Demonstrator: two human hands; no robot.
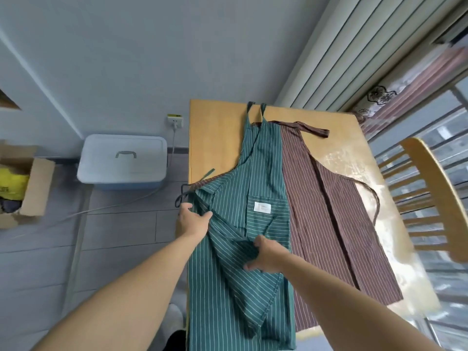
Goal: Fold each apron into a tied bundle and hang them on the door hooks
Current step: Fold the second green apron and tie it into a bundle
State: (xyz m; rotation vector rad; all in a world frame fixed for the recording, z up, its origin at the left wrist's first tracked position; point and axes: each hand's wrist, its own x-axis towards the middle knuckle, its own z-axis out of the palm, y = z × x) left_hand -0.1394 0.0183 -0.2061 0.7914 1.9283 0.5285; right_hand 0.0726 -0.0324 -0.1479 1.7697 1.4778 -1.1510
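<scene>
Green striped apron (253, 188) lies on the wooden table (217, 122), overlapping the brown apron (329, 211) to its right, as we fold its side inward. Our left hand (193, 220) pinches the turned-over left edge near the waist tie (182, 196); our right hand (267, 254) curls its fingers round the gathered flap. We judge the fold goes best drawn flat, edges parallel, ties kept free for knotting.

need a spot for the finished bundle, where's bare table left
Bare wooden table lies left of the green striped apron's bib, and right of the brown striped apron beside the wooden chair. The near end is fully covered.
</scene>
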